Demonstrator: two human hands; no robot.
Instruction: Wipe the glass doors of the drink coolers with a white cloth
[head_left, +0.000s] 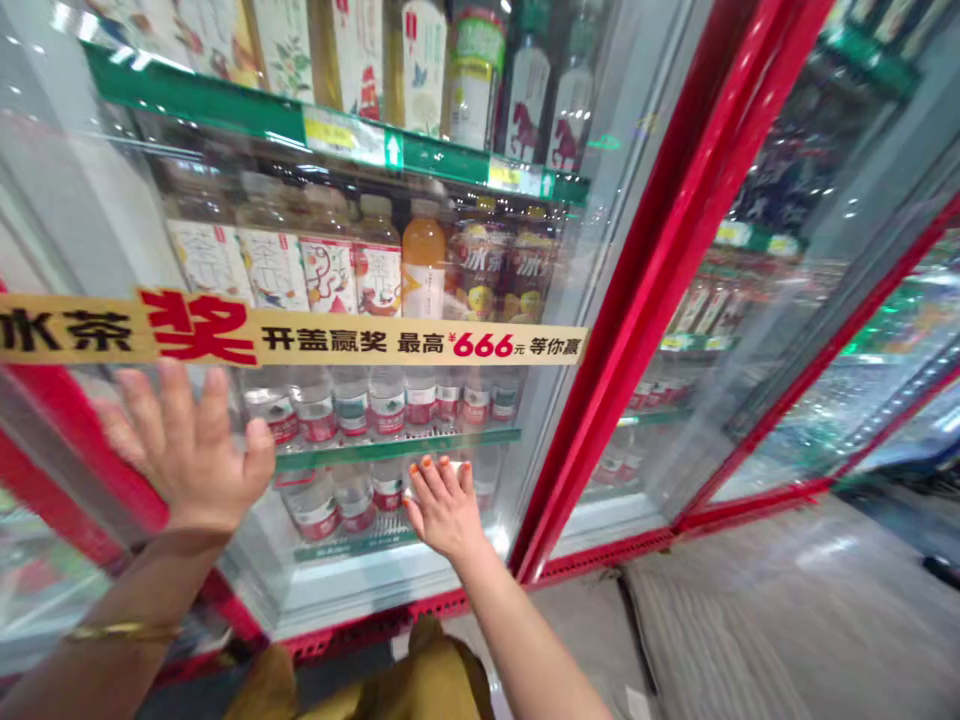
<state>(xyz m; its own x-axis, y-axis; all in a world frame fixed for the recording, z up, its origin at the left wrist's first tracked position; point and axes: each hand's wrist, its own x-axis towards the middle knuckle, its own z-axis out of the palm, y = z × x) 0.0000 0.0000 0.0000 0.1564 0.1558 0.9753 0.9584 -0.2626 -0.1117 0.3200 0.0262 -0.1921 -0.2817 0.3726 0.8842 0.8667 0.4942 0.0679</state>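
The glass door (pixel 420 400) of a drinks fridge stands before me, with a beige printed strip (pixel 420 340) across it. My left hand (pixel 187 450) is raised at the door's left side, just below the strip; its fingers are spread and nothing shows in them. Lower on the glass, my right hand (pixel 442 505) lies flat, pressing a white cloth (pixel 457 468) to the pane. Only small edges of this cloth show around the fingers, so whether it is paper or fabric I cannot tell. Bottled drinks (pixel 379 265) stand in rows behind the glass.
A red door frame (pixel 637 300) rises to my right, and more red-framed fridges (pixel 750 350) continue beyond it. Green-edged shelves (pixel 397 447) carry several bottles. Grey floor (pixel 862 600) and a ridged mat (pixel 697 640) lie at lower right.
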